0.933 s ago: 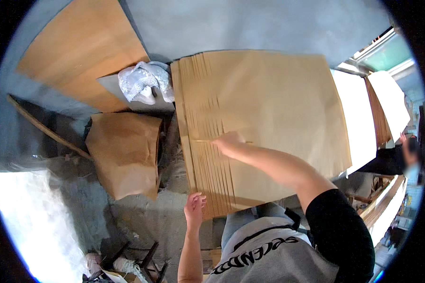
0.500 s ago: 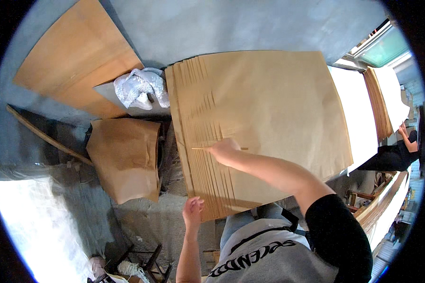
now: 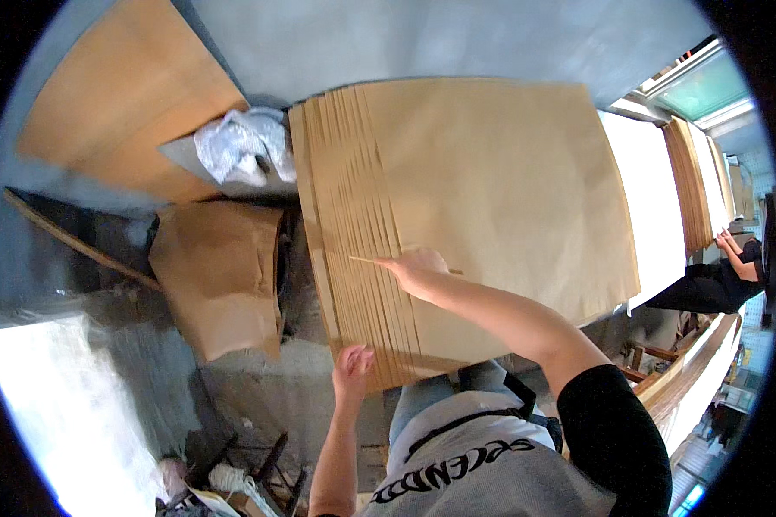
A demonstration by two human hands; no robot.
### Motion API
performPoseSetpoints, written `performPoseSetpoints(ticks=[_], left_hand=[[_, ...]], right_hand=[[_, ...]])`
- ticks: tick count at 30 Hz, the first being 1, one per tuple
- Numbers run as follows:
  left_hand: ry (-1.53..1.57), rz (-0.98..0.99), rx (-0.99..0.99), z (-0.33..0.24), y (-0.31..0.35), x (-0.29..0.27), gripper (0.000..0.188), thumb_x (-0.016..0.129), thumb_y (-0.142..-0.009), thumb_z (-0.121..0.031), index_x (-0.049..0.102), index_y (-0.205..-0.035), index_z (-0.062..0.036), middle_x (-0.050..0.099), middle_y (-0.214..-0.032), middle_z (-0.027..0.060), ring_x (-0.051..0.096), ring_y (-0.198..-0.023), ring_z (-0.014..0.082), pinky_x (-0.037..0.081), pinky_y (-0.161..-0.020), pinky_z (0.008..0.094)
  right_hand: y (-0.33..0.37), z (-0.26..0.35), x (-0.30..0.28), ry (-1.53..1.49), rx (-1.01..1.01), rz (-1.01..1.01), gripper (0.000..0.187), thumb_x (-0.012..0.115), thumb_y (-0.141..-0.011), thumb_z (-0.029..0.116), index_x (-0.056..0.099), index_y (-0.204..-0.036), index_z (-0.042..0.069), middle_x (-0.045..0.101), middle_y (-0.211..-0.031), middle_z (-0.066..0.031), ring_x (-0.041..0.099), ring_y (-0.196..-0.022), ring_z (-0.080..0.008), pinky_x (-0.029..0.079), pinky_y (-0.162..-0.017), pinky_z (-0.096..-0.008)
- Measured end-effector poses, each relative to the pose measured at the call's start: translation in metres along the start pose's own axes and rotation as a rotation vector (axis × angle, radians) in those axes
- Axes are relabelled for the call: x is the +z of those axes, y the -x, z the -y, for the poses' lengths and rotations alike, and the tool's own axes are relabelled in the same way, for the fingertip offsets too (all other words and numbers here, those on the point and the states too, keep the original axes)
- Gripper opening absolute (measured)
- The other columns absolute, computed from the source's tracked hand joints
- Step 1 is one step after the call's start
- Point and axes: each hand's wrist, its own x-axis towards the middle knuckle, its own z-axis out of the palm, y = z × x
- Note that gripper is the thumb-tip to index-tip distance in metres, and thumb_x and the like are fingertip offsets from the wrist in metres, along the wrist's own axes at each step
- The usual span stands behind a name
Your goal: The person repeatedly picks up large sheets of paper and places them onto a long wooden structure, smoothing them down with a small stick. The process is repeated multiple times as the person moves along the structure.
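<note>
A large stack of brown kraft paper sheets [image 3: 500, 189] lies before me, its left edges fanned out in narrow steps. My right hand [image 3: 421, 269] rests over these stepped edges, shut on a thin wooden stick [image 3: 369, 259]. The stick's pointed end reaches left across the edges, and its other end shows just right of the hand. My left hand [image 3: 353, 366] is at the near left corner of the stack, fingers loosely bent and a little apart, with nothing visible in them. Whether its fingertips touch the paper I cannot tell.
White sheets [image 3: 647, 207] and another brown stack [image 3: 688, 185] continue to the right, where a co-worker's hands [image 3: 726, 243] touch the paper. At left are a brown-covered bundle [image 3: 220, 276], a crumpled white cloth [image 3: 243, 148], a leaning board [image 3: 125, 103] and a curved wooden strip [image 3: 78, 239].
The fanned edges now run in longer, more even lines toward the far side. My right hand and the stick have shifted slightly over them. The whole view has also shifted a little.
</note>
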Motion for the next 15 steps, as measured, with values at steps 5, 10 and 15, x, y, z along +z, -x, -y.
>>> performPoseSetpoints(ticks=[5, 10, 15], left_hand=[[-0.01, 0.038, -0.037, 0.019, 0.0, -0.012, 0.017, 0.049, -0.087, -0.013, 0.051, -0.102, -0.0046, 0.06, -0.088, 0.0055, 0.057, -0.08, 0.0131, 0.046, -0.07, 0.025], [0.094, 0.106, -0.048, 0.024, -0.013, 0.02, 0.019, 0.051, -0.086, -0.012, 0.05, -0.103, -0.0036, 0.059, -0.09, 0.0052, 0.057, -0.082, 0.0132, 0.046, -0.072, 0.0256], [0.119, 0.074, 0.23, 0.05, -0.082, 0.082, 0.021, 0.054, -0.085, -0.013, 0.048, -0.103, -0.0051, 0.055, -0.097, 0.0056, 0.054, -0.084, 0.0121, 0.047, -0.072, 0.0272]], right_hand=[[-0.013, -0.106, 0.039, -0.261, -0.137, -0.308, 0.039, 0.042, -0.083, 0.011, 0.051, -0.116, 0.029, 0.061, -0.083, -0.0132, 0.059, -0.068, -0.0282, 0.048, -0.063, -0.0396], [0.02, -0.086, 0.017, -0.033, -0.007, -0.287, 0.043, 0.042, -0.081, 0.009, 0.05, -0.117, 0.031, 0.06, -0.085, -0.0164, 0.059, -0.069, -0.0299, 0.049, -0.06, -0.0403], [0.007, -0.075, 0.049, 0.073, 0.049, -0.267, 0.038, 0.044, -0.081, 0.011, 0.051, -0.115, 0.028, 0.062, -0.082, -0.012, 0.061, -0.067, -0.0253, 0.048, -0.054, -0.0394]])
